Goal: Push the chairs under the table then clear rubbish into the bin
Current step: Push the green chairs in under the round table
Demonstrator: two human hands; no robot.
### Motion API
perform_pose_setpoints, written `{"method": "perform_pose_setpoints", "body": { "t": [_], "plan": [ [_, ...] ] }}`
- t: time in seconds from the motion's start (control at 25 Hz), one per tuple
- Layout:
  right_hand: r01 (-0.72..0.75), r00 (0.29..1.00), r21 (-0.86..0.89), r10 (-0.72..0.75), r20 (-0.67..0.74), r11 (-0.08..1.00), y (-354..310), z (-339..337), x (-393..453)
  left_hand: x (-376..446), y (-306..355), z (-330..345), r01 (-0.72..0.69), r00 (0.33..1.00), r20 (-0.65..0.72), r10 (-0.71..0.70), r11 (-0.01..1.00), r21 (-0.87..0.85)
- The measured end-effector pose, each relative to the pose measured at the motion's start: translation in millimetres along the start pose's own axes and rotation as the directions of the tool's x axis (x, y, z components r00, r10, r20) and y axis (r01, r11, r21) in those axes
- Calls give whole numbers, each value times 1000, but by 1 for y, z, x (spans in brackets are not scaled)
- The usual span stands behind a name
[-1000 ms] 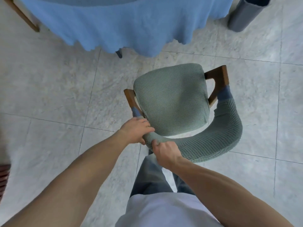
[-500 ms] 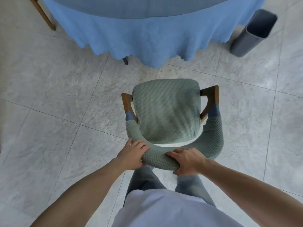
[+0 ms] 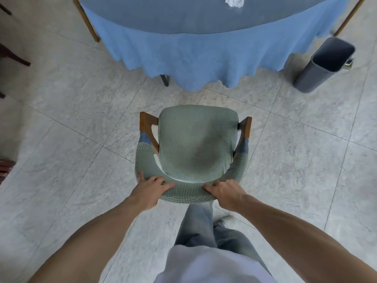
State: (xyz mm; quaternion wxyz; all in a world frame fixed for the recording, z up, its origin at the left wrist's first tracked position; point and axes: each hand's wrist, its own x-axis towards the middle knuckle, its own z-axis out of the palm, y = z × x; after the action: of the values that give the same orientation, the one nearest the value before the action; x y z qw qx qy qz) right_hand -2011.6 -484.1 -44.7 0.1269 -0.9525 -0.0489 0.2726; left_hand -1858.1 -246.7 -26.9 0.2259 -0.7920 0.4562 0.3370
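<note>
The curved backrest of a sage-green, knit-covered armchair with brown wooden arms (image 3: 196,148) is held by both hands from behind. The left hand (image 3: 151,189) is wrapped over the backrest's left curve, fingers curled across its top; the right hand (image 3: 224,193) is clasped on the right curve in the same way.

The chair is faced toward a round table draped in a pale blue cloth (image 3: 193,58), which serves as the landmark here. The chair is placed near the table's front edge but apart from it, not yet tucked under. A crumpled white scrap of paper (image 3: 234,1) is seen on the tabletop's far right. A grey rectangular plastic bin (image 3: 324,67) is stood on the floor just beside the table's right side.

Judged from here, a straight push could snag the hanging cloth on the wooden arms, or the chair could be stopped by the dark table leg (image 3: 165,80) showing below the cloth's hem to the chair's front left.

A floor of large, pale grey marbled tiles (image 3: 71,129) is laid throughout. Legs of other dark wooden chairs (image 3: 12,56) are glimpsed to the table's left.
</note>
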Motion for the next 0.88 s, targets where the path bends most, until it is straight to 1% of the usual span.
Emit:
{"method": "perform_pose_setpoints", "body": {
  "t": [0.08, 0.2, 0.24, 0.36, 0.56, 0.68, 0.88],
  "plan": [
    [43, 999, -67, -42, 18, 997, 10, -8, -3, 3, 2, -2, -9, 1000, -4, 9, 999, 49],
    [20, 1000, -88, -18, 21, 996, 39, -24, -6, 20, 13, -26, -22, 999, -42, 26, 997, 74],
    [-2, 1000, -82, 4, 22, 997, 53, -30, -7, 29, 19, -38, -33, 998, -43, 36, 997, 65],
    [-95, 995, -90, 94, -12, 991, 105, -48, -3, 70, 35, -77, -66, 992, -109, 70, 997, 36],
    [-275, 960, -62, 271, -72, 959, 209, -86, 24, 157, 41, -158, -134, 972, -194, 130, 991, -9],
    [-351, 931, -20, 347, -112, 936, 255, -110, 42, 202, 34, -208, -167, 961, -220, 166, 986, 12],
    [-448, 876, 3, 441, -194, 894, 310, -143, 65, 258, 33, -270, -173, 959, -220, 176, 984, 34]
  ]
}}
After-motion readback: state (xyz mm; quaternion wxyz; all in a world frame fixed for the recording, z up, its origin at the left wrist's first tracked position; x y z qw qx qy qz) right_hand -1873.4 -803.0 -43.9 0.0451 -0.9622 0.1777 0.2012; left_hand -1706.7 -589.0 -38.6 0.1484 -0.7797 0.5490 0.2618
